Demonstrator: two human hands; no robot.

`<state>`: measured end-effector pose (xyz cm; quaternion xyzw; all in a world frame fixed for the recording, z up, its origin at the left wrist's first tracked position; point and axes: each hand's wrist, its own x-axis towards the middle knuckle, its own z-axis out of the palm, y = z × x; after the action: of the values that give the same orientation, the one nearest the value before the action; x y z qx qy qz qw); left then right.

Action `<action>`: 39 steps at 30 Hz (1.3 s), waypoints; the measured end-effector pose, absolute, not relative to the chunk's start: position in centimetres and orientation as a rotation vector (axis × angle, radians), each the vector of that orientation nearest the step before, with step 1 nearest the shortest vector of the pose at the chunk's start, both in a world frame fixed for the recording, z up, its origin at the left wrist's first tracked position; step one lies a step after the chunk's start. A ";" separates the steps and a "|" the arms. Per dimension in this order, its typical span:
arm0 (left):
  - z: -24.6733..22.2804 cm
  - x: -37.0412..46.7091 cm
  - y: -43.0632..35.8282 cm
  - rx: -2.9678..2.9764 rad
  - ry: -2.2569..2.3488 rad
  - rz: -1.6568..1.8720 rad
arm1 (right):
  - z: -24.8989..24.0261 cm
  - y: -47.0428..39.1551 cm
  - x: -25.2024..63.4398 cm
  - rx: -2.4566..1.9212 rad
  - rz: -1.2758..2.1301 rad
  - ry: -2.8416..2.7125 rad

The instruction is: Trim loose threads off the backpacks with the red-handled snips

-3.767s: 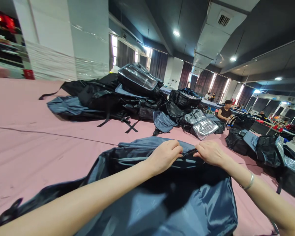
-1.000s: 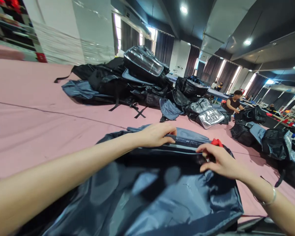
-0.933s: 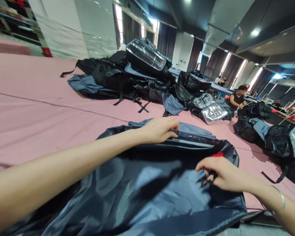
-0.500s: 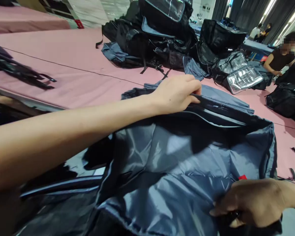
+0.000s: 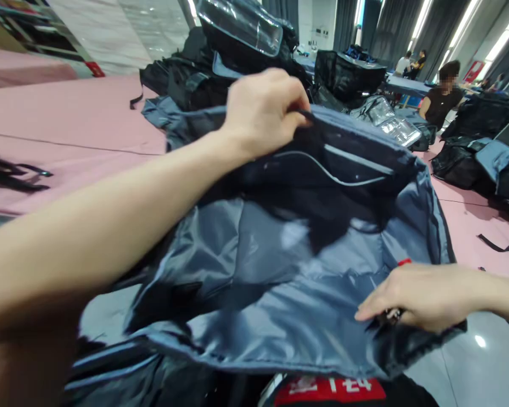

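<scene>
A black bag with shiny grey-blue lining (image 5: 280, 282) gapes wide in front of me. Its far wall has a dark inner pocket with pale trim (image 5: 358, 159). My left hand (image 5: 265, 113) is closed on the far upper edge, the thumb inside and the knuckles up. At the near right corner my right hand (image 5: 419, 297) is closed round the bag's dark edge, its index finger stretched over the lining. A small dark, glinting piece (image 5: 393, 314) shows under those fingers; I cannot make out what it is. A little red tab (image 5: 404, 262) sticks up beside the hand.
The long table has a pink cover (image 5: 80, 124). A heap of black bags (image 5: 182, 79) rises behind, and more bags (image 5: 470, 164) lie at right. A person in dark clothes (image 5: 443, 107) is beyond. A black cloth with a red label (image 5: 331, 390) is below the bag.
Both hands have raised the bag, its far edge moving up and left. The near edge now shows above a red label. My view has turned slightly to the right.
</scene>
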<state>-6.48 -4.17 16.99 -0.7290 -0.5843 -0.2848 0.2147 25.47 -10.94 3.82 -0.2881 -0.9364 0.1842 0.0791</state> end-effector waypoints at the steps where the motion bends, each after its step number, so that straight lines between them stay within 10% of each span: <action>1: 18.1 -6.4 -4.6 -1.963 -1.576 -0.813 | 4.4 -10.0 25.4 -0.799 0.532 -2.830; 7: 16.9 -4.4 -8.3 -1.722 -1.071 -0.801 | 4.3 -4.4 24.9 -0.812 0.209 -2.790; 17: -8.2 -0.3 -13.7 -2.155 -1.392 -0.846 | -13.7 -11.6 20.6 -1.051 1.121 -1.461; 26: -10.3 0.5 -15.6 -2.164 -1.570 -0.999 | -16.3 -11.6 16.6 -1.023 1.351 -0.860; 39: -11.7 4.3 -16.0 -1.393 -2.835 -2.719 | -13.4 -11.6 15.1 -0.779 1.481 -0.586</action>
<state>4.31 -15.96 -11.69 -0.2911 -0.5926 -0.5683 -0.4910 15.10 -11.56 -13.36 -0.3405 -0.2561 0.6471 0.6322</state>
